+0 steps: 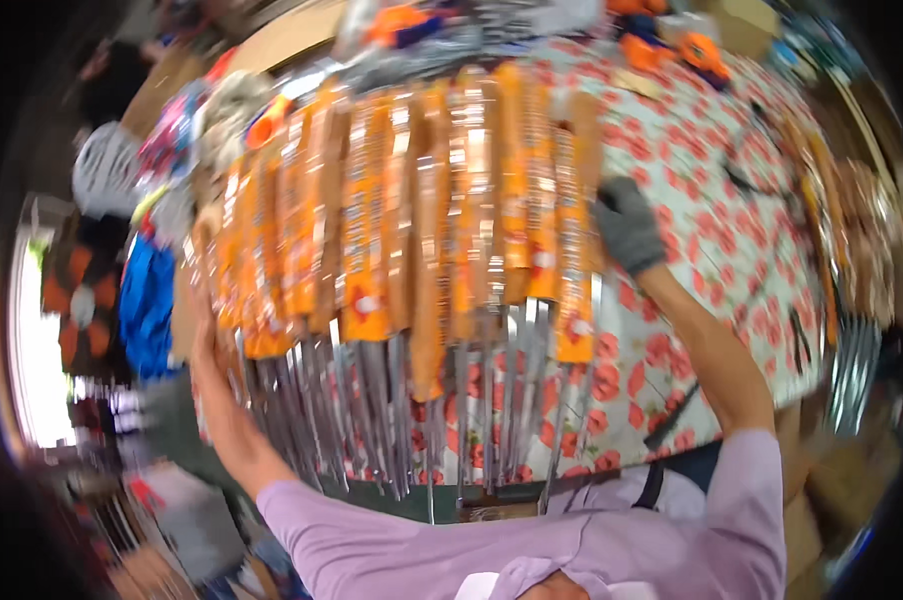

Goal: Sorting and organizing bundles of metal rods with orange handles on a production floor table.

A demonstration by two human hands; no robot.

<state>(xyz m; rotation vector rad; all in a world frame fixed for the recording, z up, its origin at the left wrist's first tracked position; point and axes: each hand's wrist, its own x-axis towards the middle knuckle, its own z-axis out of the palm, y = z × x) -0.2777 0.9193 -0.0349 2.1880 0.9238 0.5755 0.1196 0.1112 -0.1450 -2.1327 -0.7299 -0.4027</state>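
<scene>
A wide row of long metal-shafted tools (430, 240) lies side by side on the table, wooden handles away from me and thin silvery shafts (372, 410) toward me. Many of the handles are in orange printed sleeves; the exact kind of tool is too blurred to name. My left hand (202, 250) is along the row's left side, its fingers smeared and partly hidden. Beside the row's right edge is my right hand (630, 228) in a dark grey glove, near the last handles. Blur hides whether its fingers grip anything.
A white cloth with red flowers (692, 230) covers the table. Another bundle of similar tools (852, 250) is at the far right. Plastic-wrapped and orange items (402, 25) crowd the back. A blue bag (147, 305) and an orange-bladed fan (80, 298) are at left.
</scene>
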